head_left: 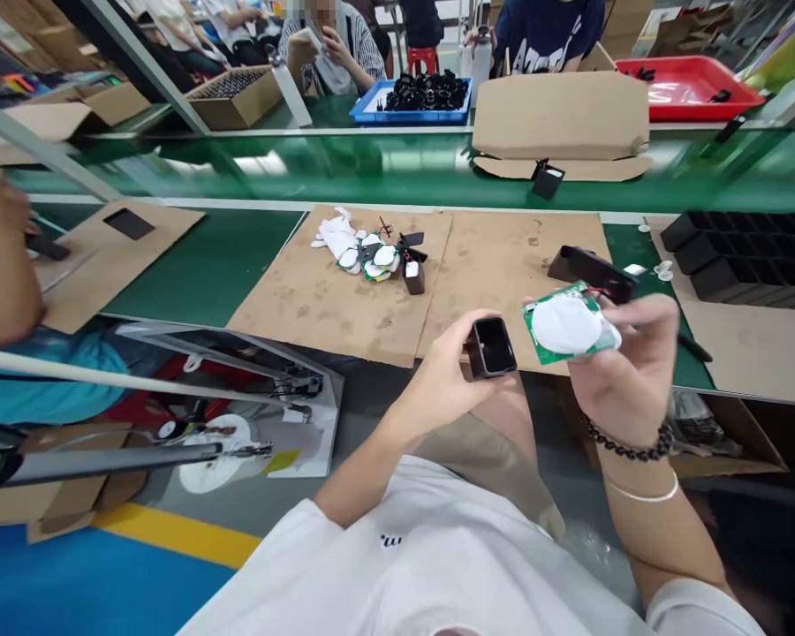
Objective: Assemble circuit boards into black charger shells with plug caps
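Observation:
My left hand [442,375] is wrapped round a black rectangular plastic case [492,347], whose open hollow end faces up toward me. In my right hand [626,367], thumb and fingers grip a green circuit board [566,325] with a large round white pad on its face. Thin red and dark wires show at the board's upper right edge. Just behind it is a long black plastic part [593,272]; whether my right hand touches it I cannot tell. The board and the case are apart, the board to the right.
On the cardboard sheet [324,300] lie a white glove [336,231], a pile of boards with white pads [374,256] and a small black case [413,276]. Rows of black cases [748,256] stand right. Beyond runs a green conveyor [371,172]. A co-worker's arm [3,256] is left.

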